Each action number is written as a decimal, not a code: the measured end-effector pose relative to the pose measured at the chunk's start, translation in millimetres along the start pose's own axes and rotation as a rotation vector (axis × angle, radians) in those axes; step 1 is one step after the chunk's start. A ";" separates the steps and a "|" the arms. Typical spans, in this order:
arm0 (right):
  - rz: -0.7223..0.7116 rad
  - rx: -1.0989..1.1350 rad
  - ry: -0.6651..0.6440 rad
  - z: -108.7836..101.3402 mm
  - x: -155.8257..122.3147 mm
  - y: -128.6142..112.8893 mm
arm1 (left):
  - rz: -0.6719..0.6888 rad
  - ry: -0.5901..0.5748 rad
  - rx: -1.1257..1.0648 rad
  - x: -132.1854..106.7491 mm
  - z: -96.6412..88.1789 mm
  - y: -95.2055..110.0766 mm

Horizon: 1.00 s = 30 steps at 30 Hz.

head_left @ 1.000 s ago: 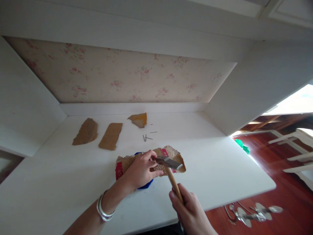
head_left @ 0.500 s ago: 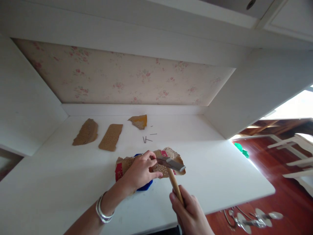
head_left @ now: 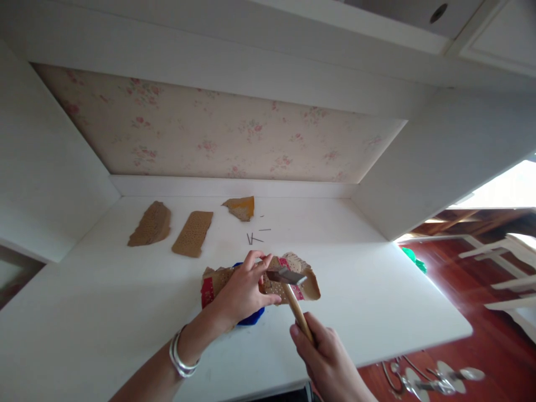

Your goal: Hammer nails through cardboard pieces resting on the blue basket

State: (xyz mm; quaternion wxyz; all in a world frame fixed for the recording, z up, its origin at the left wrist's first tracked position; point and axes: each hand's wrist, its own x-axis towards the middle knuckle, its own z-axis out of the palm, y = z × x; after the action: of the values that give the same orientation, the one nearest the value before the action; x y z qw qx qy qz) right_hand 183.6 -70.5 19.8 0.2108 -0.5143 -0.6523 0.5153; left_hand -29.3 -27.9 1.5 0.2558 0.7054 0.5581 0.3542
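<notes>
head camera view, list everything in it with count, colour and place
table: 1, white, centre
hammer: 1, grey head, tan handle, lower centre
holed cardboard: count unclear, brown with red bands, centre
blue object: 1, blue, under the holed cardboard
brown cardboard pieces: 2, brown, table's left side
torn piece: 1, brown and orange, back of table
nails: about 4, dark, mid-table
wallpaper: 1 panel, cream with pink flowers, behind table
green object: 1, green, right
floor: 1, red-brown, right
metal fixture: 1, silvery, lower right
bangles: apparently 2, silver, lower left
left hand: 1, bare, over the holed cardboard
right hand: 1, bare, gripping the hammer
</notes>
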 end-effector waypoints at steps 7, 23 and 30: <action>0.006 -0.012 0.009 1.0 -1.7 1.6 | 0.004 -0.015 0.004 0.6 -0.5 -0.5; -0.006 -0.067 -0.006 -2.4 -2.6 7.1 | -0.021 -0.041 0.014 1.2 -2.5 0.7; -0.012 -0.052 0.031 -3.9 -3.8 9.6 | -0.011 -0.037 -0.005 0.8 -1.7 1.2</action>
State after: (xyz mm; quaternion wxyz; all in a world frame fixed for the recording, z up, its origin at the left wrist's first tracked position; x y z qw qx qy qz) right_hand 192.6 -72.6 13.7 0.2107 -0.5235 -0.6652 0.4889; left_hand -29.7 -27.4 3.6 0.2700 0.7079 0.5564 0.3412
